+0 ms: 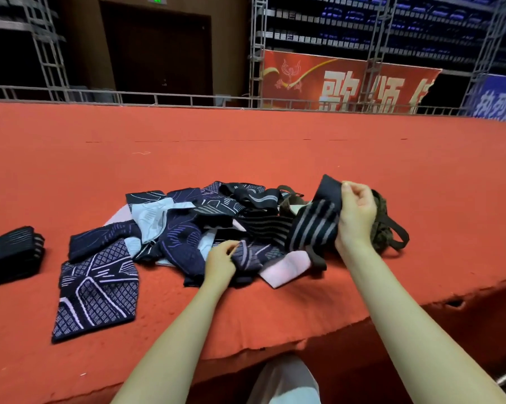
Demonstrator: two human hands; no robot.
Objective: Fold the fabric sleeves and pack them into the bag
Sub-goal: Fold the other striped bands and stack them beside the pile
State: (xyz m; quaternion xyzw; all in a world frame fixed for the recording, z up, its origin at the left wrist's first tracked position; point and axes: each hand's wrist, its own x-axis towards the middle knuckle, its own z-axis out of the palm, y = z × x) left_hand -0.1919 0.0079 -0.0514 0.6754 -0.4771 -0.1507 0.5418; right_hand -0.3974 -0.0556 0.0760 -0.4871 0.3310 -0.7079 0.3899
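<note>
A loose heap of dark patterned fabric sleeves lies on the red carpeted stage. My right hand grips a black sleeve with grey stripes, lifted just above the right end of the heap. Behind that hand sits an olive camouflage bag with dark straps. My left hand pinches a dark purple sleeve at the front of the heap. One long navy sleeve with white lines lies flat to the left.
A stack of folded black sleeves sits at the far left. The stage's front edge runs right below my forearms. A metal railing, scaffolding and red banner stand behind the stage.
</note>
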